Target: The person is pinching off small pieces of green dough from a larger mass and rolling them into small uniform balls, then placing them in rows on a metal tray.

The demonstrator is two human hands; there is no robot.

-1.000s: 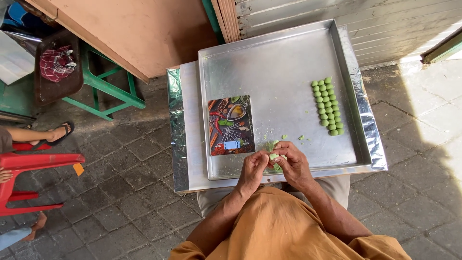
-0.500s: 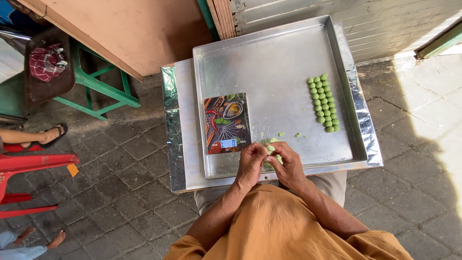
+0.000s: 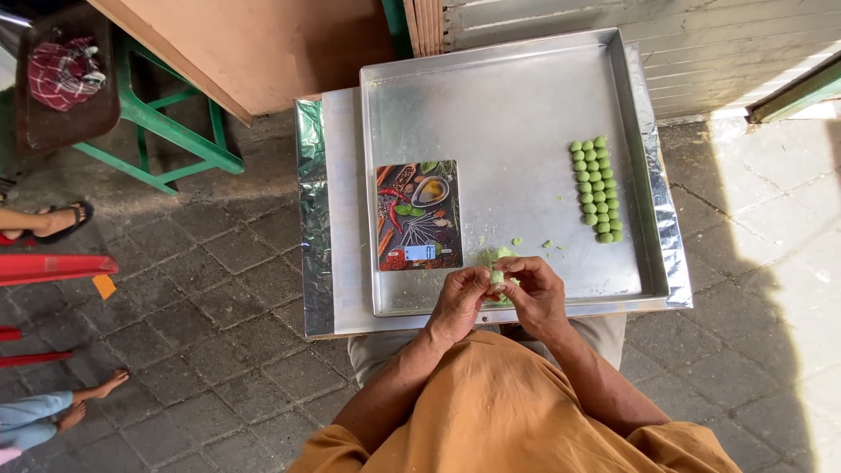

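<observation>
My left hand [image 3: 460,300] and my right hand [image 3: 536,293] meet over the near edge of a large metal tray [image 3: 508,96]. Together they pinch a small piece of pale green dough [image 3: 497,277] between the fingertips. More green dough [image 3: 492,256] lies on the tray just beyond the hands, with a few crumbs nearby. Two neat rows of small green dough balls [image 3: 597,189] sit at the tray's right side. A flat kitchen scale [image 3: 419,215] with a colourful printed top lies on the tray's left part.
The tray rests on a foil-covered board [image 3: 314,219] over my lap. A green stool [image 3: 166,131] and brown wooden panel [image 3: 263,44] stand at the back left. Another person's sandalled foot [image 3: 57,219] and bare foot [image 3: 92,394] show at the left, beside a red chair [image 3: 53,267].
The view has shifted slightly, so the tray sits further left in the frame. My hands stay together at the tray's near edge, working the small piece of dough.
</observation>
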